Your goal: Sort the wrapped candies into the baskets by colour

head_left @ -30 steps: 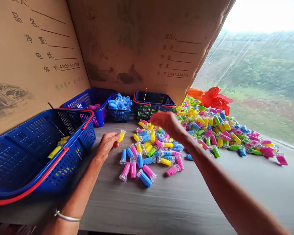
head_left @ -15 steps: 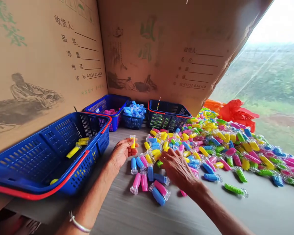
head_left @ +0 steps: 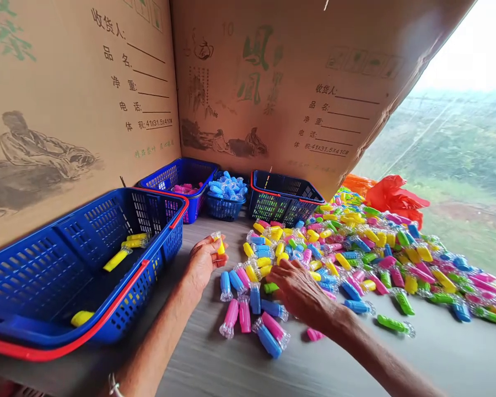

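My left hand [head_left: 204, 258] pinches a small yellow plastic piece with a clear flared end [head_left: 220, 244] between thumb and fingers, above the table beside a large blue basket. My right hand [head_left: 295, 284] reaches into the near edge of a pile of similar pieces [head_left: 347, 237] in pink, blue, green and yellow. Its fingers curl downward, and whatever lies under the fingertips is hidden. A green piece [head_left: 270, 288] lies against its near side. Inside the large blue basket with red handles [head_left: 37, 248] are several yellow pieces [head_left: 118, 258].
Behind stand a blue basket with pink pieces [head_left: 177, 171], a small basket of blue pieces [head_left: 225, 208] and a dark basket [head_left: 285, 201]. Tall cardboard panels [head_left: 248, 121] wall the back and left. A red plastic bag [head_left: 397, 198] lies beyond the pile on the grey table [head_left: 215, 364].
My left hand has shifted slightly left with the yellow piece, which now tilts. My right hand stays at the pile's edge with its fingers lowered a little. The camera view has shifted slightly.
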The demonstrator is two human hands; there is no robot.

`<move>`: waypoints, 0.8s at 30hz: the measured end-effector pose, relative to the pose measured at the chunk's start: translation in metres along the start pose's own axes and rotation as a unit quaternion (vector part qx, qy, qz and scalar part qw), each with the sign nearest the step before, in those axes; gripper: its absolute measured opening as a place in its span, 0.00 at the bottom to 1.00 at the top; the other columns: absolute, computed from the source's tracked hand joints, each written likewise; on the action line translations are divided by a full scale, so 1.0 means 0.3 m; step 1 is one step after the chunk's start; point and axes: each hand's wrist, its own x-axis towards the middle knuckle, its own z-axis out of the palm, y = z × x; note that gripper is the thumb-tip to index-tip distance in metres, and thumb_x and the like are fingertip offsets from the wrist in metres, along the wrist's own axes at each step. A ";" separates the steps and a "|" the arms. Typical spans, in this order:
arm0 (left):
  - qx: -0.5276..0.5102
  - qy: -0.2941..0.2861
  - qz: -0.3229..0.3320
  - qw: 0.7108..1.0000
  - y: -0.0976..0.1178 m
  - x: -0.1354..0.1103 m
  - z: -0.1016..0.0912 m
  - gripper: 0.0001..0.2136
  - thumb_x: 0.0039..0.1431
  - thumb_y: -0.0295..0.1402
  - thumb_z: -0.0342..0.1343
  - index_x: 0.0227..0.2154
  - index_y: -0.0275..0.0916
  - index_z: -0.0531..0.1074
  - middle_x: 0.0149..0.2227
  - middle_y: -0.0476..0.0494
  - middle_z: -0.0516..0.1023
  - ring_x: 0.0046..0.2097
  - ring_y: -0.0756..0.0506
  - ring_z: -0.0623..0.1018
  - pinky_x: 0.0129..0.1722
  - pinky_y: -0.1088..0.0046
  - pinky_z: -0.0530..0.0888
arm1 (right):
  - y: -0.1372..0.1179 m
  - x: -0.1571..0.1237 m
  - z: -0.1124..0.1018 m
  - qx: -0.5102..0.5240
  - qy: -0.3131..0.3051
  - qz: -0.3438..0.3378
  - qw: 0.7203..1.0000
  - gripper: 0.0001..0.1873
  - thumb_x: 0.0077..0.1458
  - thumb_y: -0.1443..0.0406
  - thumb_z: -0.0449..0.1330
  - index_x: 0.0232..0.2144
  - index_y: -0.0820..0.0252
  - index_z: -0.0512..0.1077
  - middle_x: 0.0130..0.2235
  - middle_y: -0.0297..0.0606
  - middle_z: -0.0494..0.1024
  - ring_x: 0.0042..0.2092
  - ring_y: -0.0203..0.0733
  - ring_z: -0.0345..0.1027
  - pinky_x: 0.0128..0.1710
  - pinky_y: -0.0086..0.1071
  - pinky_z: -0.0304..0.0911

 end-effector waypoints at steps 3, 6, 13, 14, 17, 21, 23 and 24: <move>-0.007 0.005 -0.007 1.000 -0.007 0.001 0.007 0.08 0.60 0.24 0.52 0.41 0.32 0.71 0.27 0.44 0.77 0.21 0.50 0.75 0.21 0.76 0.73 | 0.086 0.073 -0.123 0.050 0.050 0.016 0.997 0.06 0.59 0.67 0.59 0.34 0.56 0.77 0.37 0.36 0.80 0.42 0.43 0.68 0.40 0.34 0.56; -0.012 0.000 -0.016 1.000 -0.007 0.006 0.006 0.06 0.61 0.25 0.51 0.38 0.31 0.71 0.26 0.44 0.76 0.20 0.51 0.74 0.21 0.76 0.73 | 0.239 0.193 -0.297 0.026 0.173 0.107 0.979 0.09 0.60 0.63 0.58 0.39 0.54 0.77 0.40 0.35 0.80 0.42 0.44 0.68 0.38 0.33 0.57; 0.003 -0.005 0.013 1.000 0.009 0.017 -0.010 0.06 0.57 0.25 0.53 0.35 0.30 0.73 0.25 0.45 0.75 0.19 0.52 0.72 0.19 0.77 0.70 | 0.198 0.346 -0.303 -0.067 0.183 0.187 0.963 0.12 0.60 0.63 0.54 0.41 0.55 0.76 0.41 0.40 0.80 0.43 0.47 0.71 0.36 0.32 0.57; 0.008 -0.006 0.021 1.000 0.007 0.018 -0.011 0.06 0.57 0.26 0.54 0.35 0.30 0.73 0.25 0.45 0.75 0.19 0.52 0.72 0.19 0.78 0.70 | 0.133 0.346 -0.247 -0.060 0.128 0.164 0.976 0.12 0.61 0.63 0.53 0.38 0.55 0.77 0.37 0.40 0.80 0.39 0.45 0.72 0.34 0.32 0.57; 0.017 -0.010 0.038 0.999 -0.008 0.026 -0.015 0.08 0.54 0.30 0.57 0.36 0.31 0.73 0.25 0.46 0.75 0.18 0.53 0.71 0.17 0.79 0.68 | -0.049 0.337 -0.082 -0.068 0.034 0.132 0.988 0.13 0.60 0.67 0.52 0.38 0.59 0.77 0.35 0.44 0.80 0.37 0.47 0.74 0.33 0.33 0.58; 0.020 0.016 0.040 0.999 -0.022 0.038 -0.027 0.10 0.51 0.32 0.59 0.36 0.33 0.72 0.25 0.47 0.75 0.18 0.53 0.71 0.18 0.78 0.68 | -0.145 0.344 0.025 -0.088 0.053 0.147 0.984 0.18 0.57 0.76 0.49 0.41 0.65 0.76 0.42 0.52 0.78 0.45 0.52 0.72 0.40 0.39 0.61; 0.021 0.021 0.041 0.999 -0.022 0.042 -0.031 0.12 0.50 0.32 0.60 0.37 0.33 0.72 0.25 0.48 0.75 0.19 0.53 0.71 0.19 0.78 0.68 | -0.140 0.352 0.027 -0.062 0.070 0.151 0.984 0.18 0.56 0.76 0.49 0.42 0.65 0.75 0.43 0.52 0.77 0.47 0.53 0.70 0.42 0.40 0.61; 0.022 0.013 0.047 0.999 -0.020 0.041 -0.032 0.12 0.50 0.32 0.60 0.38 0.33 0.72 0.26 0.48 0.75 0.19 0.53 0.71 0.19 0.78 0.68 | -0.131 0.354 0.019 -0.032 0.076 0.152 0.985 0.17 0.55 0.76 0.50 0.41 0.64 0.76 0.43 0.52 0.78 0.47 0.53 0.70 0.42 0.39 0.61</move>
